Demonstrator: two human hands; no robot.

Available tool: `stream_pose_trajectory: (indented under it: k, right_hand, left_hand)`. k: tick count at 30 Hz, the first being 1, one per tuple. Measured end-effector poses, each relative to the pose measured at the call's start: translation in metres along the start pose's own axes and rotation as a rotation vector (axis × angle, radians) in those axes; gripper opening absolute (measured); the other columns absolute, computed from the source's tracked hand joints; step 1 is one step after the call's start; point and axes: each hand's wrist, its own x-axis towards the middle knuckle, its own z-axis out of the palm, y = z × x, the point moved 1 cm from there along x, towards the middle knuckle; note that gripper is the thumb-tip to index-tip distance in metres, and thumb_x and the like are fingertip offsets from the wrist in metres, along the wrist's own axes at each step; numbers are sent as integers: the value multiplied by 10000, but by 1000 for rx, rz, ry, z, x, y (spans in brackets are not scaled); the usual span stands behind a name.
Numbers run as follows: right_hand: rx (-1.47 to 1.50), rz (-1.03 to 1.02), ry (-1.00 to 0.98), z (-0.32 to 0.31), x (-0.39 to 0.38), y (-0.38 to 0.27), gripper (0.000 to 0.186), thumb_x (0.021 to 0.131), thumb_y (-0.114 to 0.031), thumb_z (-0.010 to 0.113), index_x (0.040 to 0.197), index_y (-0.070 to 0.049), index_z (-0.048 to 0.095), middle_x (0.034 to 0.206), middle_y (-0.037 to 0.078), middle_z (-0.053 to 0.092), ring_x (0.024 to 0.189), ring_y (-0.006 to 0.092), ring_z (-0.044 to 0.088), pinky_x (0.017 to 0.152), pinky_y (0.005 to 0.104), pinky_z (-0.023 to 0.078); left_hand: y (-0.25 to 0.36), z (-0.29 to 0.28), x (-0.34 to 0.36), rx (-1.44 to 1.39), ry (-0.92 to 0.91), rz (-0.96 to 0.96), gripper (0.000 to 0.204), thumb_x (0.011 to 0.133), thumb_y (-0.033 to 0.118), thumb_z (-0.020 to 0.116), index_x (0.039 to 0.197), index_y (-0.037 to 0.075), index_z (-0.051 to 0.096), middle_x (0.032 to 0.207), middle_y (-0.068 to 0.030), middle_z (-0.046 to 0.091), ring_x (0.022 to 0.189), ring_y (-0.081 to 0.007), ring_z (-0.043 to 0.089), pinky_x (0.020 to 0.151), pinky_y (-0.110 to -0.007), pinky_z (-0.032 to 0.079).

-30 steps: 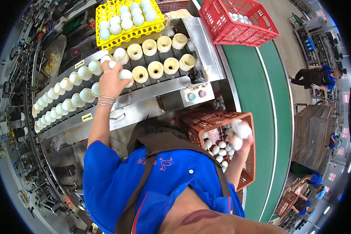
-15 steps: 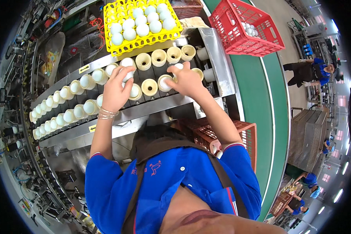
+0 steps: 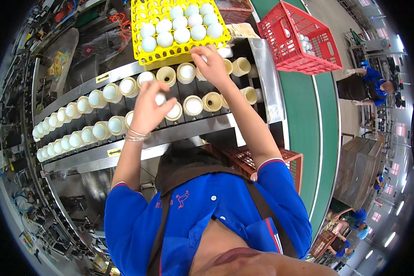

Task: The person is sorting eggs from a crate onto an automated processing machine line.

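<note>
Two rows of cream-coloured cups (image 3: 166, 76) run along the conveyor, most bearing a pale egg. My left hand (image 3: 147, 109) is curled over the near row, with a white egg (image 3: 160, 98) between its thumb and fingers. Just to its right, other eggs (image 3: 193, 106) sit in near-row cups, and one cup (image 3: 212, 101) there is bare. Reaching over the far row, beside the yellow egg tray (image 3: 145, 60), my right hand (image 3: 212, 69) is closed round another white egg (image 3: 204, 59), which is partly hidden by the fingers. That hand and forearm cover some cups.
Several pale eggs (image 3: 181, 35) fill part of the yellow tray. A red crate (image 3: 308, 62) with eggs stands on the green belt (image 3: 301, 110) at the right. Below my right forearm is a reddish-brown crate (image 3: 293, 168). A co-worker (image 3: 372, 87) stands far right.
My right hand has moved from the near row up to the far row by the tray. My left hand has drawn back from the far row. An egg now fills a far-row cup between them.
</note>
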Motion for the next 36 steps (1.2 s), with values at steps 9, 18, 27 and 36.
stream_pose_trajectory:
  k: [9, 18, 27, 36]
  right_hand:
    - [-388, -197, 279, -45, -70, 5, 226, 785, -111, 662, 1008, -149, 656, 1032, 78, 591, 1031, 301, 538, 899, 436, 380]
    - [-684, 364, 966, -217, -429, -7, 203, 738, -41, 657, 930, -107, 653, 916, 75, 611, 915, 298, 572, 787, 427, 420]
    - [-181, 2048, 179, -163, -688, -12, 934, 671, -517, 805, 1431, -205, 360, 1440, 234, 281, 1296, 474, 360, 976, 621, 390]
    - [-199, 1932, -8, -155, -712, 13, 849, 664, -586, 788, 1398, -335, 444, 1583, 191, 122, 1360, 433, 338, 947, 660, 409]
  left_hand:
    - [-39, 36, 61, 427, 95, 200, 287, 783, 58, 695, 1068, 50, 656, 1026, -166, 667, 1046, -365, 575, 936, -452, 423]
    - [94, 112, 32, 78, -335, 298, 392, 893, 208, 664, 1233, 36, 572, 1252, -135, 579, 1120, -271, 554, 899, -373, 485]
    - [242, 411, -175, 18, -1774, 1059, 454, 807, 293, 728, 1194, 86, 612, 1133, -163, 603, 1065, -310, 591, 917, -414, 477]
    - [158, 517, -244, 1006, -1909, 1358, 847, 675, 484, 809, 1421, 371, 424, 1553, -121, 208, 1404, -411, 259, 981, -626, 433]
